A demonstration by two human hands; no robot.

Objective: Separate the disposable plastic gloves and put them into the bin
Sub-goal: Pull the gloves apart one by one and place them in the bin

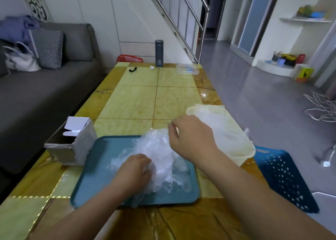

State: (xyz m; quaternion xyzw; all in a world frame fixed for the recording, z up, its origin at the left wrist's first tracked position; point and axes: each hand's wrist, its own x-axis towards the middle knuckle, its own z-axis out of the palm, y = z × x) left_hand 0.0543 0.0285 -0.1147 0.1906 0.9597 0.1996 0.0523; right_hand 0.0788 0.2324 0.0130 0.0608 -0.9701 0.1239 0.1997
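Fingers [172, 130] of the right hand [192, 136] are pinched together on a wisp of film at the far edge of a crumpled heap of clear plastic gloves [160, 148]. The fingers of the left hand [134, 168] curl into its near side, pinning it on the flat teal plastic tray [91, 176]. Right of the tray, beside the glossy yellow tiled surface [138, 101], the perforated blue plastic bin [283, 176] shows no glove from here. Most of the separating looks undone.

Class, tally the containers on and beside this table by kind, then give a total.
Teal tray: 1
Cardboard box: 1
Blue basket: 1
Dark flask: 1
Clear plastic container: 1
Total: 5
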